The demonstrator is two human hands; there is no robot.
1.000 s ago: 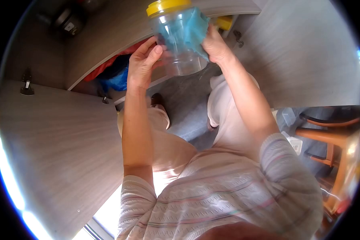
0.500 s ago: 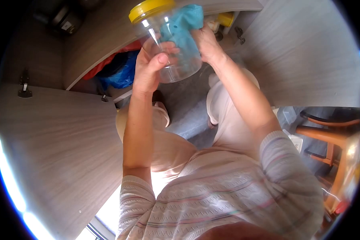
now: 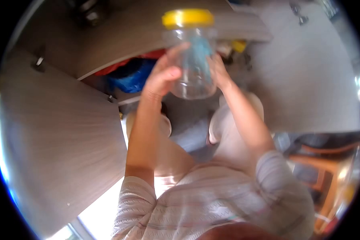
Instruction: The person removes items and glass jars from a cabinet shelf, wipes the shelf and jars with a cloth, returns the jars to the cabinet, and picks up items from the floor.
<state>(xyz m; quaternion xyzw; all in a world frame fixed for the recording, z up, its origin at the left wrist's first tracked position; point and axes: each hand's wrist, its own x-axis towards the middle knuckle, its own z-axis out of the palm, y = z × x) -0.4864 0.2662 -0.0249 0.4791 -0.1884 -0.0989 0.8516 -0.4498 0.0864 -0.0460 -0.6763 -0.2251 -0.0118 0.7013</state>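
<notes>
At the upper centre, the upright jar [image 3: 192, 56] sits between both grips: left hand [image 3: 164, 76] clasping its side, right hand [image 3: 219, 72] pressing the blue cloth [image 3: 200, 50] against it.

Both arms reach up from the lower middle of the frame toward the upper centre, elbows bent, forearms bare below short striped sleeves. The left hand [image 3: 163, 76] sits left of centre, fingers curled in a closed grip, thumb up and toward the middle. The right hand [image 3: 219, 74] is just right of it, its fingers wrapped round and partly hidden. The picture is blurred.
</notes>
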